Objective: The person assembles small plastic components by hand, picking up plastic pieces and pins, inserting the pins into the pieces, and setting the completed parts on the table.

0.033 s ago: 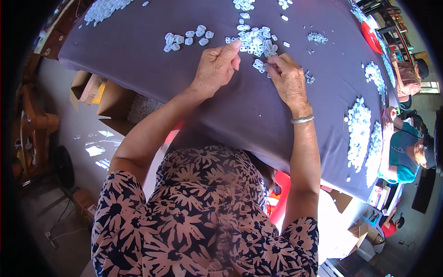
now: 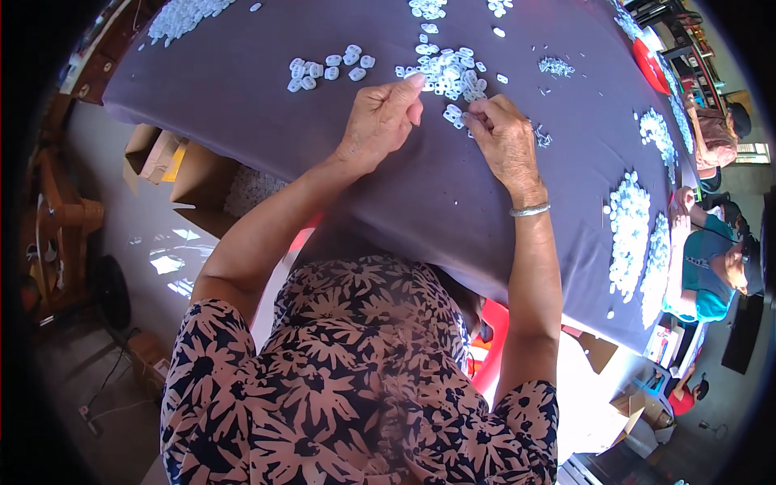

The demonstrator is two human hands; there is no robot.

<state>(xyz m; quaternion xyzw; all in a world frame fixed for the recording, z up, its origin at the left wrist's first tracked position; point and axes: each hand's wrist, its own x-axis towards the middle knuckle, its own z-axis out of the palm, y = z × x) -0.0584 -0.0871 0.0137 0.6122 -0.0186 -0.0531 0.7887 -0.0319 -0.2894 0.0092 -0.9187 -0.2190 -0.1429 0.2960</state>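
Note:
My left hand (image 2: 380, 121) is closed over the dark tablecloth, thumb laid along the curled fingers; whatever it may hold is hidden. To its right, my right hand (image 2: 506, 141) has thumb and fingertips pinched together, and I cannot make out what is between them. Small white oval plastic pieces with holes (image 2: 453, 115) lie right at the right fingertips. Just beyond both hands spreads a heap of the same white pieces (image 2: 454, 69). A few tiny metal pins or screws (image 2: 542, 137) lie beside the right hand, partly covered by it.
A looser group of white pieces (image 2: 305, 73) lies to the left, and a bigger heap (image 2: 187, 18) at the far left. More metal bits (image 2: 556, 66) are scattered farther right. Heaps of white pieces (image 2: 629, 234) line the right side, where a co-worker in teal (image 2: 703, 263) sits. An open cardboard box (image 2: 206, 174) stands below the left edge.

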